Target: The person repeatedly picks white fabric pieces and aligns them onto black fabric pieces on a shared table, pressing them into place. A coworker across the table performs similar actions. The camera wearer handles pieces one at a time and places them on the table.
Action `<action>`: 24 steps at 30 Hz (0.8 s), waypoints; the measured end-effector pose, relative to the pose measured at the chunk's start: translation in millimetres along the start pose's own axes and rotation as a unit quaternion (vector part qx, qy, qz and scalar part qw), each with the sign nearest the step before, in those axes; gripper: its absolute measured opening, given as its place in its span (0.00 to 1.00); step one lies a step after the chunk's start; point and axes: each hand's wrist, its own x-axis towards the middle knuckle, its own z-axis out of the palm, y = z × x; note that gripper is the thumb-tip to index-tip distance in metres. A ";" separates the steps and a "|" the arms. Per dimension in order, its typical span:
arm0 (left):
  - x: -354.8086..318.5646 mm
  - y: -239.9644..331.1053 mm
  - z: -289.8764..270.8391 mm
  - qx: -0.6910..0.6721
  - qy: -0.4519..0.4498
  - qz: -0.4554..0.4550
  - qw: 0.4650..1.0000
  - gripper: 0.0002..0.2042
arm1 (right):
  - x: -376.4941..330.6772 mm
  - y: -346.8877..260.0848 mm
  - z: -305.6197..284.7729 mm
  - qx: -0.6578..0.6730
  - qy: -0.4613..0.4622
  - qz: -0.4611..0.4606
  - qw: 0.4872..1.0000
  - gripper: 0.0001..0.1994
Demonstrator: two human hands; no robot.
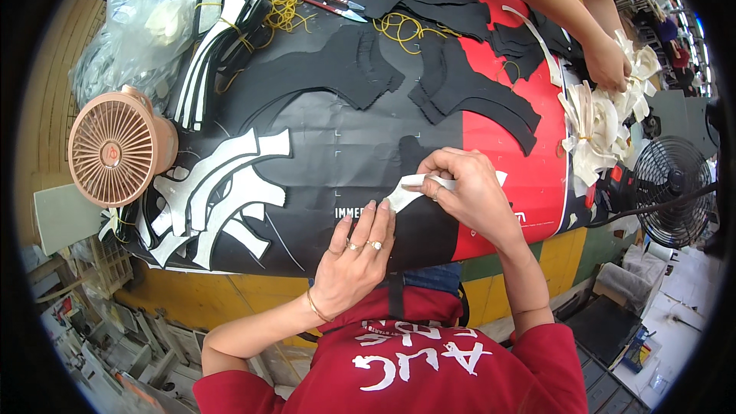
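My right hand (pixel 471 192) pinches a small white curved fabric piece (pixel 402 198) between thumb and fingers, with part of it lifted and folded over. A pale tip of it shows past the far side of that hand. Fingers stretched out flat, my left hand (pixel 359 249) rests its fingertips on the piece's near left end. Just beyond, a small black fabric piece (pixel 410 152) lies on the table covering. To the left is a loose pile of white-faced, black-edged curved pieces (pixel 241 199), touched by neither hand.
Black cut pieces (pixel 330 69) lie across the table's far half, near thread snips (pixel 333 4) and yellow cord (pixel 402 31). A pink fan (pixel 115 149) stands left, a black fan (pixel 671 188) right. Another person's hand (pixel 609 61) touches cream fabric bundles (pixel 594 126) at far right.
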 end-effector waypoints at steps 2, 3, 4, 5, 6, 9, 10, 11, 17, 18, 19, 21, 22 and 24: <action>0.4 0.7 -1.2 0.005 -0.002 -0.001 1.000 0.19 | -0.4 0.3 1.5 -0.003 0.000 0.006 1.000 0.08; 0.7 0.4 -2.2 0.005 -0.005 -0.002 1.000 0.19 | -0.5 0.0 2.7 -0.002 0.003 0.007 1.000 0.09; 1.2 0.2 -3.5 0.006 -0.007 -0.002 1.000 0.19 | -0.7 -0.5 3.6 -0.015 0.010 0.000 1.000 0.09; 2.0 -0.2 -4.9 0.000 -0.014 -0.006 1.000 0.19 | -0.8 -1.3 4.8 -0.027 0.017 -0.008 0.999 0.10; 2.5 -0.8 -6.8 -0.006 -0.021 -0.010 1.000 0.20 | -1.0 -2.4 5.8 -0.040 0.023 -0.013 0.999 0.11; 8.6 -1.0 -7.3 -0.077 -0.023 -0.024 0.996 0.23 | -1.7 -7.4 7.7 -0.052 0.028 0.004 0.998 0.12; 11.1 0.3 -6.3 -0.113 -0.019 -0.037 0.993 0.25 | -2.3 -9.3 7.2 -0.075 0.035 0.018 0.996 0.13; 13.6 3.0 -4.7 -0.142 -0.029 -0.033 0.989 0.27 | -2.9 -11.1 5.8 -0.099 0.042 0.032 0.994 0.13; 19.0 21.3 7.0 -0.247 -0.098 -0.058 0.962 0.37 | 1.8 -10.7 -6.5 -0.104 0.010 0.102 0.989 0.15; 17.8 21.8 7.3 -0.255 -0.105 -0.065 0.959 0.38 | 2.4 -9.3 -7.4 -0.081 0.003 0.105 0.991 0.15; 16.3 21.8 7.1 -0.247 -0.104 -0.058 0.962 0.38 | 2.9 -7.8 -7.4 -0.055 0.015 0.112 0.992 0.16; 14.9 21.8 6.7 -0.237 -0.105 -0.057 0.964 0.38 | 5.4 -4.0 -5.8 0.010 0.050 0.099 0.994 0.16; 14.4 21.6 6.0 -0.218 -0.114 -0.054 0.968 0.38 | 5.9 -2.9 -3.7 -0.007 0.059 0.089 0.994 0.16; 14.9 21.3 5.3 -0.183 -0.123 -0.045 0.974 0.37 | 6.2 -1.7 0.1 -0.042 0.075 0.083 0.993 0.15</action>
